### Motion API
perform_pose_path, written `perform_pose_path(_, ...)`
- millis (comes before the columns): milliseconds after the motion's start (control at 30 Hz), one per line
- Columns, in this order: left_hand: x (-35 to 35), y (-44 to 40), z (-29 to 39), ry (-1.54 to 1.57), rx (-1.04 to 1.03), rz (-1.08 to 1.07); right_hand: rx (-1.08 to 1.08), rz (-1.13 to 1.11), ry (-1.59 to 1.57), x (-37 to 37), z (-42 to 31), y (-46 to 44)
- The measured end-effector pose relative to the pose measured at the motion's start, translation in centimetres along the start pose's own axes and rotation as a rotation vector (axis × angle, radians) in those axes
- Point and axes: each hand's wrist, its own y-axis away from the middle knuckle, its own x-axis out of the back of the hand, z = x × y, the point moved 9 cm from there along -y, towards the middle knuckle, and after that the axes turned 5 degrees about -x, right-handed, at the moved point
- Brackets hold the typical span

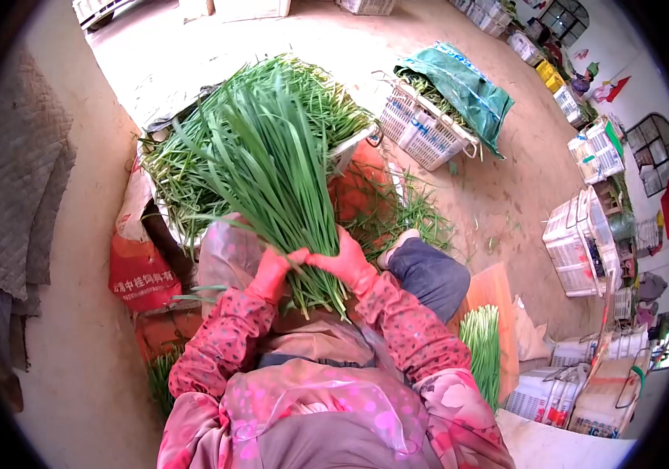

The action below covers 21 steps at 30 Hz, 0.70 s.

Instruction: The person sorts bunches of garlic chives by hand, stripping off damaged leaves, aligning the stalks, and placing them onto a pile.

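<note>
A large bunch of long green garlic chives is held upright over my lap, its leaves fanning away from me and its stem ends near my apron. My left hand, in a red glove, is closed around the left side of the stems. The red-gloved right hand wraps the stems from the other side, and the two thumbs meet in front. Behind the bunch, a heap of loose chives fills a white crate, partly hidden by the leaves. A neat bundle of chives lies at my right side.
A white basket with a green sheet stands ahead on the right. Loose chive scraps litter the floor by my foot. A red sack sits at the left wall. Further crates and a person are along the right.
</note>
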Motion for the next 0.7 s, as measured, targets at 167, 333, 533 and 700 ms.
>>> perform_pose_path(167, -2.7, -0.9, -0.9, -0.11, -0.045, -0.193, -0.02, -0.128, -0.183, 1.4, 1.3, 0.5)
perform_pose_path(333, -6.0, -2.1, 1.6, -0.152, 0.01, -0.168, -0.172, -0.101, -0.301, 4.6, 1.3, -0.8)
perform_pose_path(533, -9.3, -5.4, 3.0, -0.521, -0.137, -0.487, -0.126, -0.013, -0.291, 7.8, -1.0, -1.5)
perform_pose_path(700, -10.1, -7.6, 1.1, -0.601, -0.222, -0.595, -0.12, 0.002, -0.316, 8.4, 2.0, -0.7)
